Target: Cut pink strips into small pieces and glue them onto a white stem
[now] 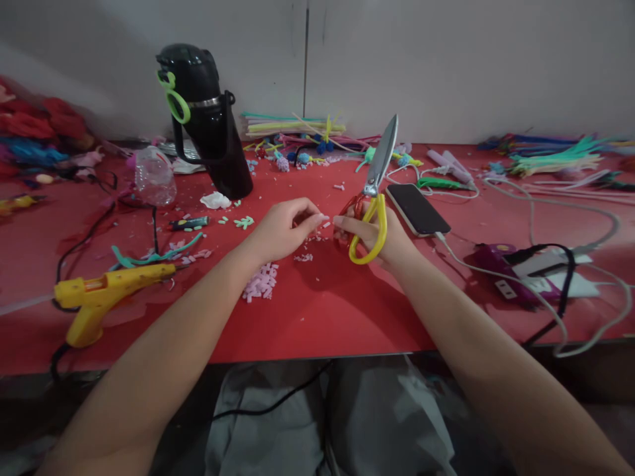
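Note:
My right hand (380, 235) grips yellow-handled scissors (373, 192), their closed blades pointing up and away. My left hand (285, 228) is curled just left of it, its fingertips pinched toward the right hand's fingers over the red table (317, 317). Whether a small piece sits between the fingertips is too small to tell. Small pink cut bits (260, 283) lie in a heap just below my left wrist, with more scattered under both hands.
A yellow glue gun (106, 291) lies front left. A black flask (208, 116) stands at the back left beside a crumpled plastic bottle (153, 175). A phone (417, 208) on a cable lies right of the scissors. Colourful pipe cleaners (297, 125) line the back wall.

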A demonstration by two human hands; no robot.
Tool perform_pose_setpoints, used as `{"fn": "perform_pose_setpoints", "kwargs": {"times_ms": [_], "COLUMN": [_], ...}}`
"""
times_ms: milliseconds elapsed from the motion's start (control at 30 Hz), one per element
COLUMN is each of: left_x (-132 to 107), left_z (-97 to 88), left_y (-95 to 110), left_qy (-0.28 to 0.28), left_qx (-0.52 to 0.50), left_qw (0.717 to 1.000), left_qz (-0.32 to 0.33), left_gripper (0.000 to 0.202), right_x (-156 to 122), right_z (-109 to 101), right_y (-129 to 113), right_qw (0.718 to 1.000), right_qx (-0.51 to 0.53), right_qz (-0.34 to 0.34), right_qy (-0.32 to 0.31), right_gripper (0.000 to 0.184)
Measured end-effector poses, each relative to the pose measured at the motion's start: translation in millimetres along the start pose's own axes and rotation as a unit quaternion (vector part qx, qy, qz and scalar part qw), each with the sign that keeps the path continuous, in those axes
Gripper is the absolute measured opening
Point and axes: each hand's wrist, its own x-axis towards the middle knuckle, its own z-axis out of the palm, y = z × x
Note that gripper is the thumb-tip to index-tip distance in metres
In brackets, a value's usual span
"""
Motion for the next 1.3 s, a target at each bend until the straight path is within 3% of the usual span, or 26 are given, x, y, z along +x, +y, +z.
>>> {"fn": "perform_pose_setpoints", "kwargs": {"times_ms": [133, 300, 500, 867, 1300], "left_x": [3, 7, 7, 5, 4], "left_z": [-16.4, -37.7, -49.5, -50.2, -46.8], "left_y": [-4, -12, -23, -31, -23], "left_qy": [0.045, 0.114, 0.156, 0.143, 0.135], "left_qx": [-0.016, -0.040, -0.025, 0.033, 0.029], "left_qw": [0.999, 0.992, 0.987, 0.989, 0.990], "left_qz": [-0.015, -0.043, -0.023, 0.006, -0.014], "left_gripper": [0.020, 0.021, 0.019, 0.016, 0.014], "right_x": [0, 0, 0, 1, 2], "right_z": [-14, -21, -24, -24, -23], "right_y": [-6, -9, -4, 4, 7], "right_qw": [0.993, 0.953, 0.915, 0.904, 0.907], "right_qx": [-0.119, -0.297, -0.396, -0.420, -0.416], "right_qz": [-0.002, -0.039, -0.074, -0.072, -0.063], "right_qy": [0.028, 0.039, 0.030, 0.021, 0.014], "right_gripper": [0.046, 0.055, 0.052, 0.055, 0.056]}}
